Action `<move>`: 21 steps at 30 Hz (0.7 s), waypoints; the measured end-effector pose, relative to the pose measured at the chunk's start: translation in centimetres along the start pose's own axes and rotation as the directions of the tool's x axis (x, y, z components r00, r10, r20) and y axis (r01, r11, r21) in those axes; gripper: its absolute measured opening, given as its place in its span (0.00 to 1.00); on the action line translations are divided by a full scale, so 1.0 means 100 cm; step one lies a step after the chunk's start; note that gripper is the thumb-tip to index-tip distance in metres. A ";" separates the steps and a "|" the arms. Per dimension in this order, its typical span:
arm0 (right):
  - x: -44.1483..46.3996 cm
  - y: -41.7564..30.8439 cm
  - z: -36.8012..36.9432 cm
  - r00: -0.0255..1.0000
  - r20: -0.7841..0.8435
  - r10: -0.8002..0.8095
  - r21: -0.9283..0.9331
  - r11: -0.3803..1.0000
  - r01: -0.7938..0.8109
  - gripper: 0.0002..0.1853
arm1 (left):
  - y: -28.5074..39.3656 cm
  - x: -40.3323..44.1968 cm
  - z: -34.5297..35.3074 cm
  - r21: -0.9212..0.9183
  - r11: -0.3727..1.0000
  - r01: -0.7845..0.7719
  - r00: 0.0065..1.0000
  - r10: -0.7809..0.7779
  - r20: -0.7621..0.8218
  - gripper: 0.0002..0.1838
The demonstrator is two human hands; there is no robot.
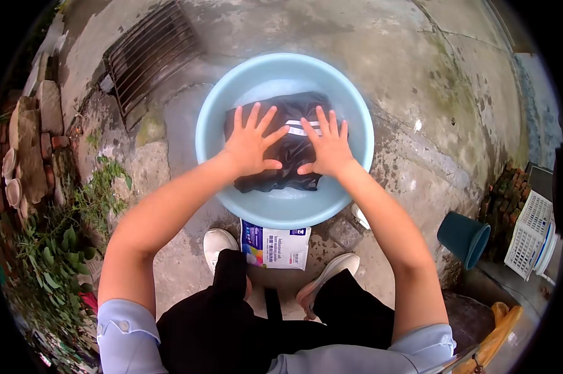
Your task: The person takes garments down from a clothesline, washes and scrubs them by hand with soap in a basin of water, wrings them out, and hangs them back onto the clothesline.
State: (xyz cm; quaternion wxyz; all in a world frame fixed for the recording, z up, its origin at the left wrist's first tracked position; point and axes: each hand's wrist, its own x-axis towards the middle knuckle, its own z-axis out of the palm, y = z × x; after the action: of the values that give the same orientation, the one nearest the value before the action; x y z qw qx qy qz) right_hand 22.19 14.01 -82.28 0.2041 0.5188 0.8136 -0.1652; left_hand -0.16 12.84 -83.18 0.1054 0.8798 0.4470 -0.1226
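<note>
A round light-blue basin (210, 181) stands on the concrete between and in front of my feet. Inside it lies a dark, wet-looking cloth (281, 168) with white stripes, and pale water or suds show around its edges. My left hand (249, 142) is spread, palm down, over the left part of the cloth. Over the right part is my right hand (326, 144), also palm down with fingers apart. Neither hand holds anything; whether the palms press on the cloth is hard to tell. A printed washing powder bag (281, 248) lies partly hidden under the basin's near edge.
A metal grate (150, 59) is at the upper left. Plants (60, 249) and stacked bricks line the left side. On the right are a dark green bucket (462, 239) on its side and a white plastic basket (529, 232). A clear block (345, 233) is near my right shoe.
</note>
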 end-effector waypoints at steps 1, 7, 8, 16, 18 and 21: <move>0.009 -0.004 0.010 1.000 0.002 0.011 -0.021 1.000 -0.011 0.65 | 0.000 0.005 0.011 0.019 1.000 0.006 1.000 -0.007 0.011 0.46; 0.049 0.006 0.043 0.963 -0.260 0.067 0.300 0.954 0.015 0.65 | -0.024 0.036 0.030 -0.211 0.977 0.030 0.997 -0.043 -0.056 0.34; 0.056 0.010 0.044 0.891 -0.434 0.134 0.383 0.922 0.048 0.58 | -0.026 0.048 0.024 -0.125 0.980 0.154 0.985 -0.162 -0.062 0.32; 0.032 -0.092 -0.010 0.557 -0.706 0.438 0.687 0.615 0.387 0.18 | -0.048 0.047 0.018 -0.436 -0.898 -0.061 0.915 -0.225 0.334 0.30; 0.016 -0.110 -0.032 0.489 -0.829 0.273 0.506 0.739 0.445 0.14 | -0.048 0.030 0.015 -0.351 -0.935 0.055 0.997 0.034 0.065 0.30; 0.020 -0.111 -0.038 0.478 -0.860 0.176 0.412 0.793 0.449 0.11 | -0.032 0.022 -0.007 -0.296 -0.954 0.035 0.999 0.024 0.041 0.31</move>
State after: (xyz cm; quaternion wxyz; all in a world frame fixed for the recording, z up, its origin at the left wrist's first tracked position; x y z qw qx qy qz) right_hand 10.72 12.85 -79.38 -0.4211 0.4932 0.7480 -0.1410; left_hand -1.43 16.57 -83.41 0.8898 0.0179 0.2030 0.4082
